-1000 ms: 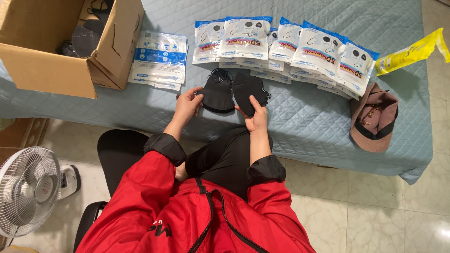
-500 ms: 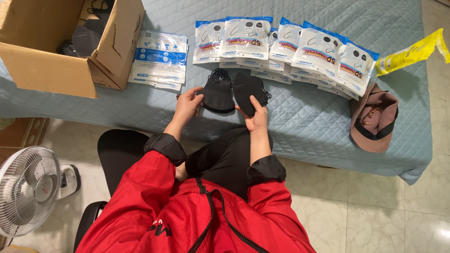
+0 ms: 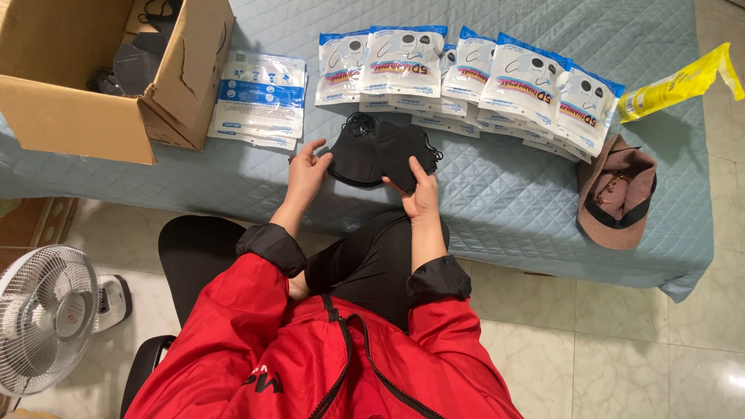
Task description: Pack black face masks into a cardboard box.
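Two black face masks [image 3: 380, 153] lie overlapping on the blue quilted cover [image 3: 497, 194] near its front edge. My left hand [image 3: 308, 172] touches the left mask's edge with fingers spread. My right hand [image 3: 421, 192] pinches the lower edge of the right mask, thumb on top. A row of white-and-blue mask packets [image 3: 466, 77] lies just beyond the masks.
An open cardboard box [image 3: 93, 116] with dark items stands at the far left, a stack of flat blue-white packets [image 3: 260, 101] beside it. A brown cap [image 3: 617, 194] and a yellow packet [image 3: 675, 81] lie at the right. A white fan [image 3: 43, 318] stands on the floor.
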